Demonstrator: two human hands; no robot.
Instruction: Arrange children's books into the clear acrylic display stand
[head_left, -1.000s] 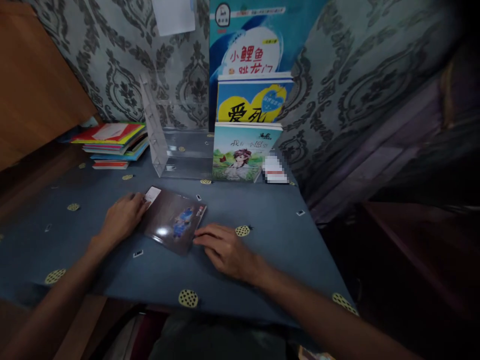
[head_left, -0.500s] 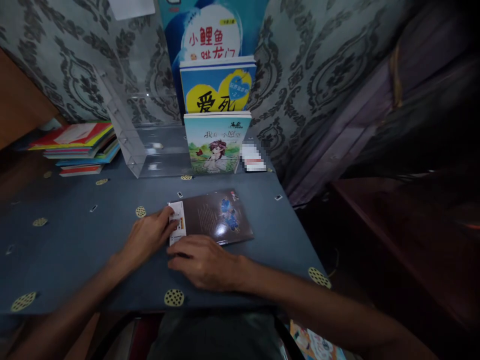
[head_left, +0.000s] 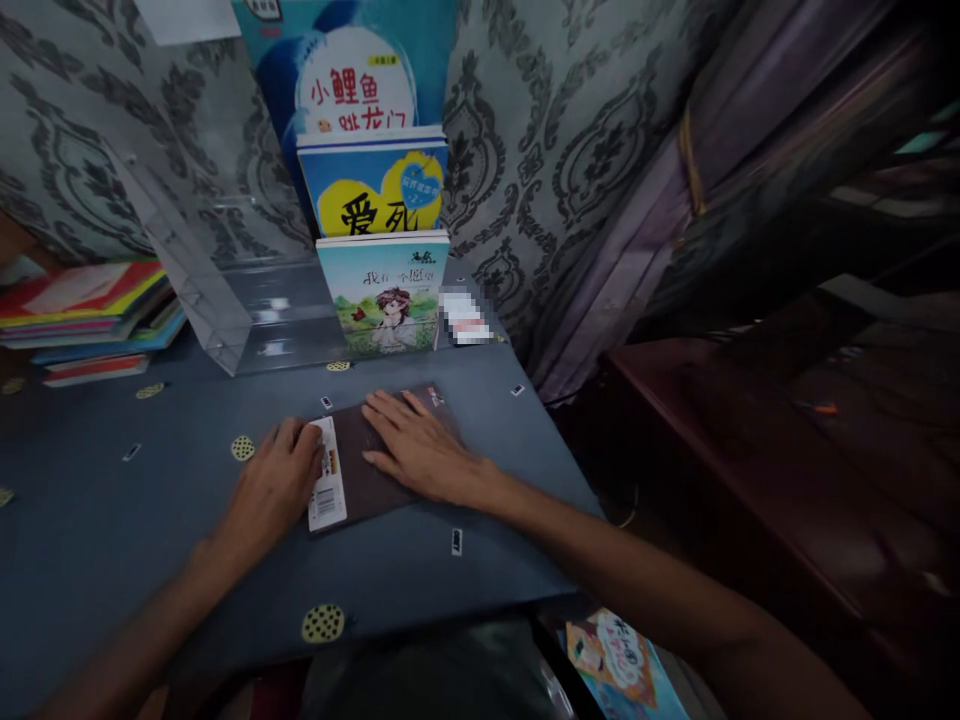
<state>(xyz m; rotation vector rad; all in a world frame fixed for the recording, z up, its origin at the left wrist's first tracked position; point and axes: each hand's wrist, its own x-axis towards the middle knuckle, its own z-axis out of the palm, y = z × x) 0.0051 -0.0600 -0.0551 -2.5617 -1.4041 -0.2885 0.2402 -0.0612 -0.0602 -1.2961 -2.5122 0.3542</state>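
A dark book (head_left: 367, 482) with a white barcode strip along its left edge lies flat on the blue patterned tablecloth. My right hand (head_left: 416, 445) rests palm down on its cover, fingers spread, hiding most of the blue picture there. At the book's left edge is my left hand (head_left: 281, 475), its fingers curled against the white strip; whether it grips the edge is hard to see. Beyond the book, a green-and-white book (head_left: 390, 300) stands upright in a clear acrylic rack (head_left: 225, 335), in front of a blue-and-yellow book (head_left: 375, 190) and a taller blue one (head_left: 352, 75).
A stack of colourful books (head_left: 97, 310) sits at the far left. A blurred white item (head_left: 465, 318) lies right of the rack. Past the table's right edge are a curtain (head_left: 637, 230) and a dark red surface (head_left: 697, 450). Another book (head_left: 622, 665) shows below the table edge.
My right hand has moved from the book's near edge onto its cover and flattened out. My left hand stays at the left edge. The view has shifted to the right.
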